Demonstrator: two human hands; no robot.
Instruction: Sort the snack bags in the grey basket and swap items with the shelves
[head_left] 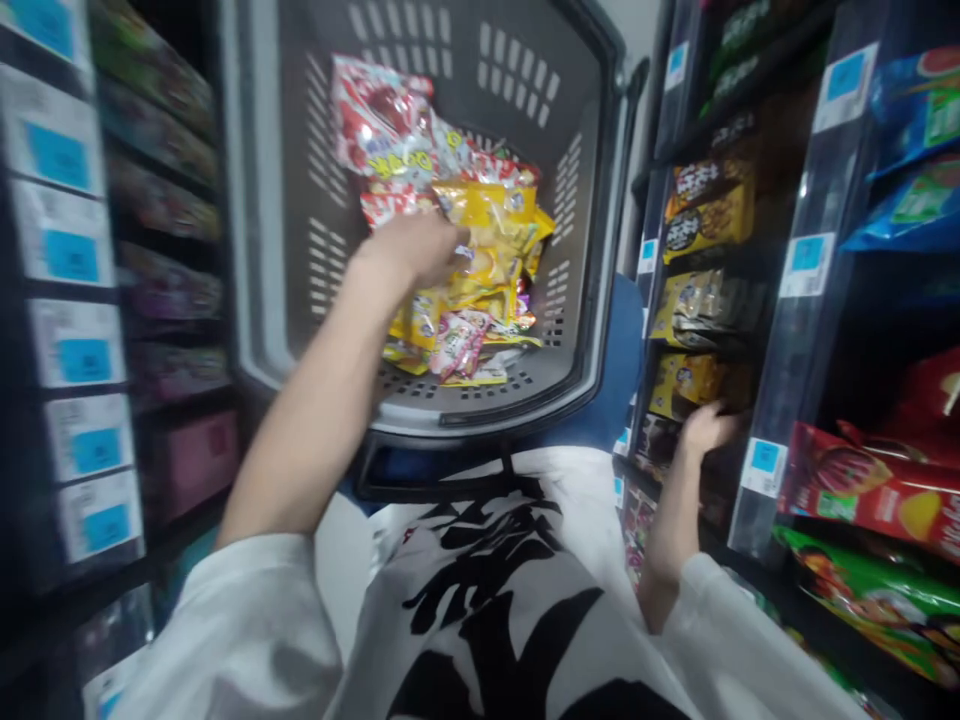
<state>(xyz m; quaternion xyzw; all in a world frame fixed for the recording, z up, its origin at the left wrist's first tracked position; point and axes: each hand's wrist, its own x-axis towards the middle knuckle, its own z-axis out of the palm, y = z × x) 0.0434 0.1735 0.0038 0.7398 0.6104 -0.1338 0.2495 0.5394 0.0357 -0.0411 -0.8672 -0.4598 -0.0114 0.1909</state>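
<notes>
A grey plastic shopping basket (585, 300) stands in front of me, holding several snack packets, mostly yellow (495, 230) and red-and-white (379, 125). My left hand (416, 245) reaches into the basket and rests on the yellow packets, fingers curled; motion blur hides whether it grips one. My right hand (705, 425) reaches into a low shelf on the right, among dark and yellow packets (686, 380); its fingers are hidden inside the shelf.
Shelves with blue price tags (71, 255) line the left side. On the right, shelves (795, 270) hold bags in blue, red (870, 485) and green (877, 595). The aisle is narrow. My white shirt with black print fills the bottom.
</notes>
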